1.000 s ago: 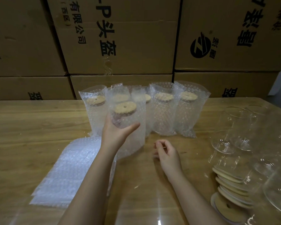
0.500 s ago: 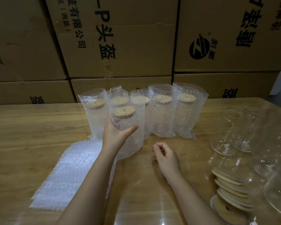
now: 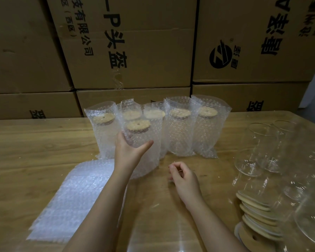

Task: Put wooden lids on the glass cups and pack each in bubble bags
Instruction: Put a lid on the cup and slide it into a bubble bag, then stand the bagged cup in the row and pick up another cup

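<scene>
I see the left hand (image 3: pixel 130 154) wrapped around a clear bubble bag (image 3: pixel 147 160) with a wooden-lidded glass cup inside. It is just in front of a row of five bagged cups (image 3: pixel 180 135) on the wooden table (image 3: pixel 35 142). The right hand (image 3: pixel 185 179) hangs loosely curled, holding nothing, near a stack of round wooden lids (image 3: pixel 258 215).

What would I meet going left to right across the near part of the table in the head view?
Flat bubble bags → left hand gripping a bagged cup → right hand → stacked wooden lids.
</scene>
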### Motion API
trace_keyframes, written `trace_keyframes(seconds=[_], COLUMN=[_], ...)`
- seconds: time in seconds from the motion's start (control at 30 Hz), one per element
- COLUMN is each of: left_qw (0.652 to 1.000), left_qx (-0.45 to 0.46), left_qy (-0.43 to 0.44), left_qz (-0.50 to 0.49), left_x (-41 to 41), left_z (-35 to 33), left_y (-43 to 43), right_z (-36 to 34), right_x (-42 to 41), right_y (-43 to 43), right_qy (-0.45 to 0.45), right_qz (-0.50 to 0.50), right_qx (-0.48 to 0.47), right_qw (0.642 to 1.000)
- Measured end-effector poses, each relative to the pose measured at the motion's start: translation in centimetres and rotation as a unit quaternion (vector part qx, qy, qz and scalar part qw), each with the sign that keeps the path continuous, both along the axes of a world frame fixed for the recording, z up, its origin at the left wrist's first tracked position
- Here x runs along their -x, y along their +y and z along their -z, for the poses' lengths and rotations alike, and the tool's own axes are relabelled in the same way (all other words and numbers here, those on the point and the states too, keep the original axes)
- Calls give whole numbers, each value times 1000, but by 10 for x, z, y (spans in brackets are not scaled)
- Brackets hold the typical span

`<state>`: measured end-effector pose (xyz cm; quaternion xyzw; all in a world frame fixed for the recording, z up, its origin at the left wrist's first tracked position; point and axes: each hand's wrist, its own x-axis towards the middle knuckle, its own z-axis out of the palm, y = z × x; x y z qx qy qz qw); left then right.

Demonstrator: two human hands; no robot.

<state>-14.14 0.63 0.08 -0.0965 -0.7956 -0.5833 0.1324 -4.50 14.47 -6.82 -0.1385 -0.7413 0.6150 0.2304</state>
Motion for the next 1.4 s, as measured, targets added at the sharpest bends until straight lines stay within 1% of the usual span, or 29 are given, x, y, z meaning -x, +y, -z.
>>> trace_keyframes(seconds=[0.2,0.43,0.63,0.73,0.8,0.87,0.9,0.93,0.97,1.03,1.07,1.13,1.23,1.3,1.4], left_qw=[1000,1000,999,998,998,987,982,983,988,995,992,982,979,982,982], left_qx=[-5,2,7,-19,-56,-103,-122,-133,-128,-75,-45,5,64,66,45], left_qy=[8,-15,-14,-10,33,100,113,103,74,-8,-41,-71,-67,-62,-66], left_qz=[-2,6,49,55,5,-73,-86,-70,-35,65,113,176,179,167,171], left_x=[2,-1,-7,-15,-25,-44,-56,-69,-81,-98,-102,-106,-108,-109,-109], left_z=[2,11,4,-4,-6,0,7,16,26,44,49,52,51,52,58], left_y=[0,0,-8,-16,-22,-24,-22,-18,-12,0,4,8,5,2,-1], right_z=[2,4,6,5,5,6,6,6,6,6,6,4,1,0,-1], right_x=[2,2,3,3,3,2,1,1,1,0,0,-3,-11,-15,-21], right_y=[0,1,2,2,2,2,1,1,1,1,0,-2,-6,-8,-6], right_qy=[-1,-2,-4,-3,-3,-10,-13,-15,-18,-26,-29,-37,-48,-50,-55], right_qz=[-3,-2,-4,-5,-6,-10,-11,-10,-8,-3,-1,2,-7,-15,-44], right_qx=[-1,-7,-13,-14,-18,-30,-36,-43,-50,-65,-75,-96,-116,-112,-61], right_qw=[1000,1000,1000,1000,1000,999,999,999,999,998,997,995,992,992,996])
